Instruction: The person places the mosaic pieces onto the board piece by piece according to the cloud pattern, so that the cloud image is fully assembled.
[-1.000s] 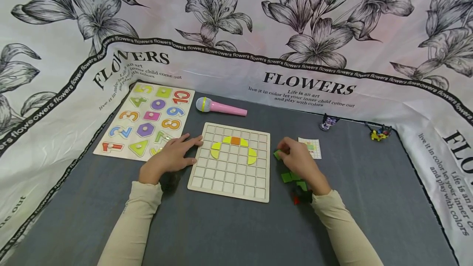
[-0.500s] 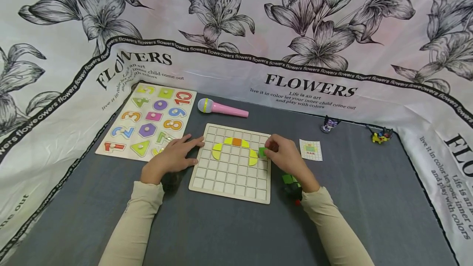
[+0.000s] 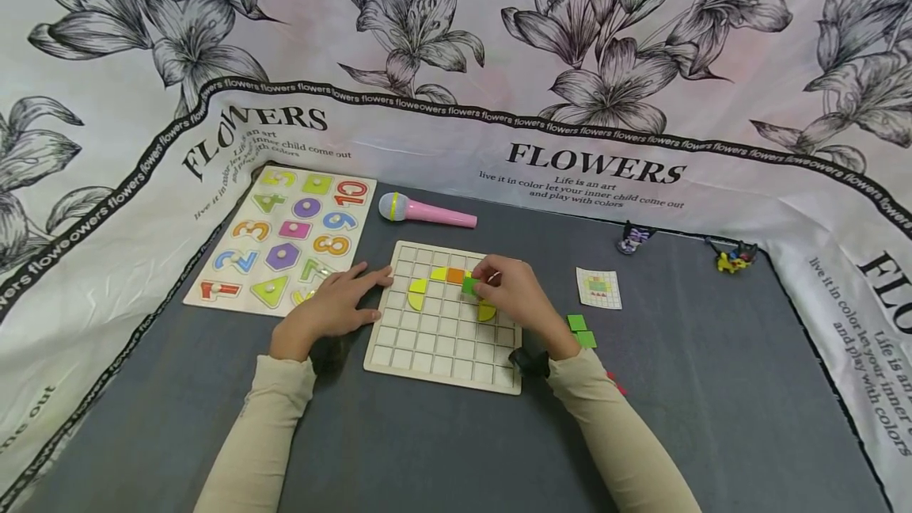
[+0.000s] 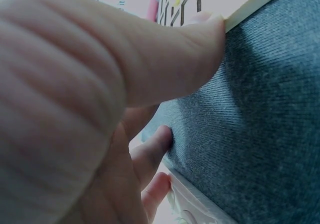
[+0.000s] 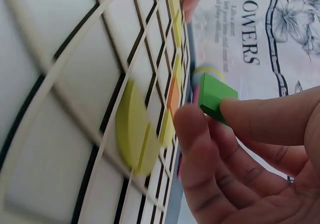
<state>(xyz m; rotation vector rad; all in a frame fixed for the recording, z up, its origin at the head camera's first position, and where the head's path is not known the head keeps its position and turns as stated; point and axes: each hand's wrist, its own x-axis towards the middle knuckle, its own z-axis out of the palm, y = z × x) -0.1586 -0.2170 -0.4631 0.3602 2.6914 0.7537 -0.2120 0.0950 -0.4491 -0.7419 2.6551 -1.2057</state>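
— What's the left hand (image 3: 329,309) doing?
— Same as before: it lies flat with straight fingers, steadying the left edge of the grid board (image 3: 445,351).

— And the right hand (image 3: 518,298)?
— It pinches a green square (image 3: 469,285). A second ago it was off the board's right side; now the square hovers over the board beside the yellow pieces (image 3: 416,294), close to placing.

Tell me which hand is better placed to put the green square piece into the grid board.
The right hand: it pinches the green square piece over the grid board. The left hand steadies the board's edge.
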